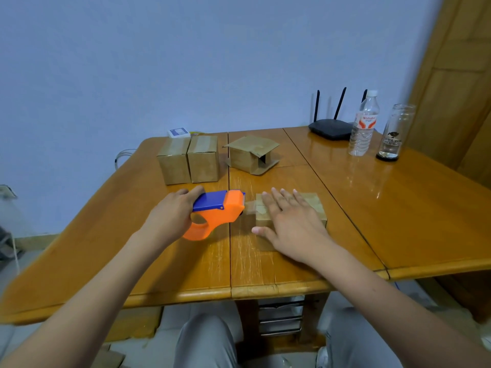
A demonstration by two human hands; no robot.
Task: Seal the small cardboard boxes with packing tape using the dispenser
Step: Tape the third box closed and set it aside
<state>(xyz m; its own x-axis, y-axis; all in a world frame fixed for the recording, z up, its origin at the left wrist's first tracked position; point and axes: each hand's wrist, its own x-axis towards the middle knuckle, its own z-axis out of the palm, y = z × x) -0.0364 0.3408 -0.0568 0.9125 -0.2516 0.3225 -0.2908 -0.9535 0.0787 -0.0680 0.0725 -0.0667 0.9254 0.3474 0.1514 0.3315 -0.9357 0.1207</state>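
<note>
My left hand [170,216] is curled around the handle of the orange and blue tape dispenser [215,211], holding it just off the left side of the small box [313,205] in front of me. My right hand [289,221] lies flat on top of that box, fingers straight and spread, thumb out toward me, pressing the lid down and holding nothing. A short, pale strip of tape [251,207] runs from the dispenser's mouth to the near left edge of the box top, so I judge the strip is laid across the lid and is about to be cut or pulled free; how well it is stuck under my palm I cannot tell. Farther back on the table [398,221], two boxes [188,160] stand side by side, touching, each with a band of tape across its top; those look done. To their right sits one open box [252,155], flaps loose and sticking out, which is left to seal. Beyond, at the far right, are a router [330,128], a water bottle [364,126] and a glass jar [394,131].
</note>
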